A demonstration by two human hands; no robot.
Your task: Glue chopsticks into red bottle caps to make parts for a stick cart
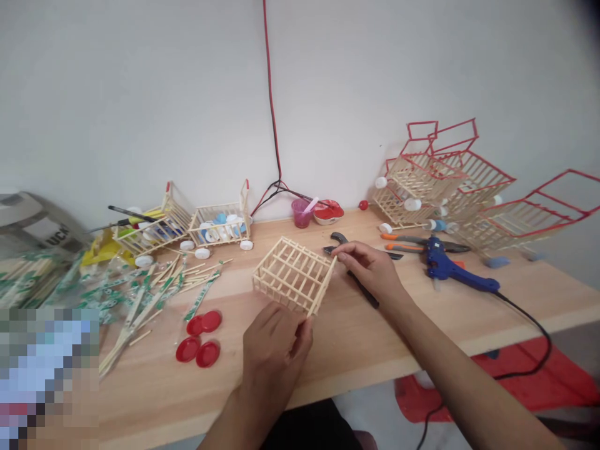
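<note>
The wooden worktop (497,300) carried everything, with red-trimmed stick carts (469,181) crowded at its right end, wheels (412,204) and red handles (569,170) fitted. Two smaller carts (218,208) stood at the left near the wall, wheeled too, their rims mostly bare wood.

The slatted stick basket (294,275) was held tilted over the middle of the worktop; whether it touched the wood could not be told. The left grip (277,340) was closed on its near corner, and the right grip (368,265) was narrowed to a fingertip pinch at its right corner. Its slats and sides appeared joined into a box; no wheels, handle or red colouring showed on it, so compared with the carts at the right those parts looked undone.

A blue glue gun (443,262) lay unheld at the right, black-handled pliers (363,287) beside the right grip. Smaller still were four red caps (207,354) left of the basket and loose sticks (124,337) beyond.
</note>
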